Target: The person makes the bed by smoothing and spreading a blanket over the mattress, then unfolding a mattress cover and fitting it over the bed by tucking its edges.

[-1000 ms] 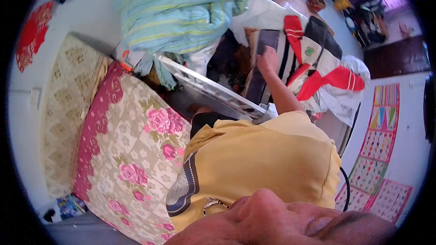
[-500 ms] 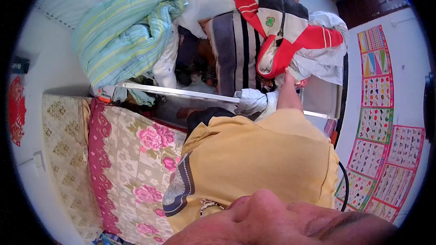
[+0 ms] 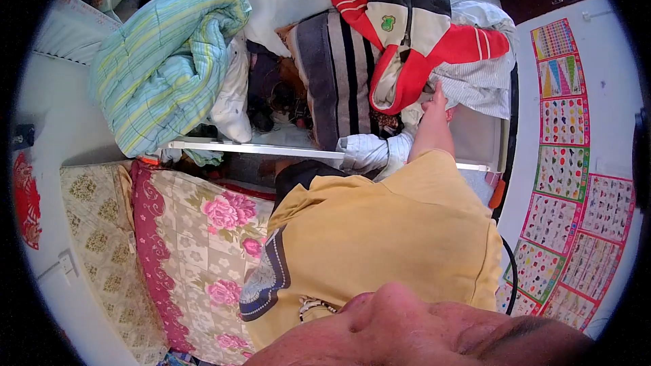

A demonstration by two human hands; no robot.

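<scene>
My right hand (image 3: pixel 436 103) reaches forward, away from my yellow shirt, over the white-framed bed or crib. One finger is stretched out and the fingers look apart, with nothing plainly gripped. It is just below a red, cream and black zip jacket (image 3: pixel 420 13) with a green badge, beside a pale striped cloth (image 3: pixel 478 85). Whether it touches either one cannot be made out. The jacket lies spread over a grey and black striped cushion or folded blanket (image 3: pixel 336 74). My left hand is not in view.
A green-blue striped quilt (image 3: pixel 169 61) is heaped at the left. A white rail (image 3: pixel 254 150) crosses in front, with a light cloth (image 3: pixel 373 152) draped over it. Flowered bedding (image 3: pixel 203 251) lies at lower left. Picture charts (image 3: pixel 563 122) hang on the right wall.
The view has shifted slightly, so the jacket, quilt and rail appear further left. My right hand has moved slightly forward, and one finger now shows stretched out.
</scene>
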